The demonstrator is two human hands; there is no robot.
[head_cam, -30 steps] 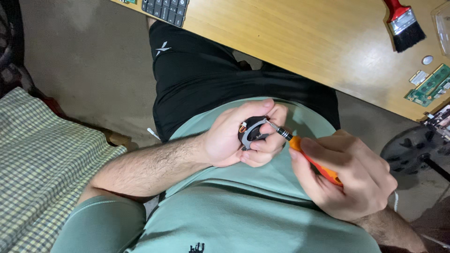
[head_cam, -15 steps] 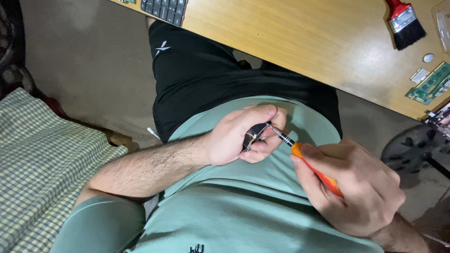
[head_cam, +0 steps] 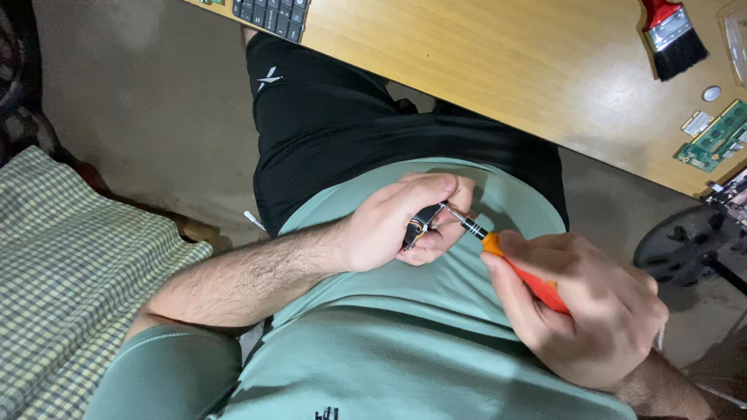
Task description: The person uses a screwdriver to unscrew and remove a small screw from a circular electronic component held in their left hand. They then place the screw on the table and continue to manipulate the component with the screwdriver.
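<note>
At far left, a checked cloth (head_cam: 70, 264) is seen, lying beside the person's left forearm. Further right, in the middle over the green shirt (head_cam: 405, 342), the left hand (head_cam: 393, 225) is curled tight around a small dark part (head_cam: 420, 228), mostly hidden by the fingers; what kind of part cannot be told. Just right of it, the metal tip of an orange-handled screwdriver (head_cam: 506, 260) is set against that part. The screwdriver handle is gripped in the right hand (head_cam: 591, 311), clenched around it, low at right. Both hands are held close to the body, near the lap, off the surface. Beyond, black shorts (head_cam: 350, 132) are visible. On the wooden surface (head_cam: 506, 70) at far: a keyboard (head_cam: 268, 14) edge at left, a red-handled brush (head_cam: 673, 35) at right, a green circuit board (head_cam: 712, 144) at the right edge. A black fan-like part (head_cam: 689, 245) is seen on the floor, right.
</note>
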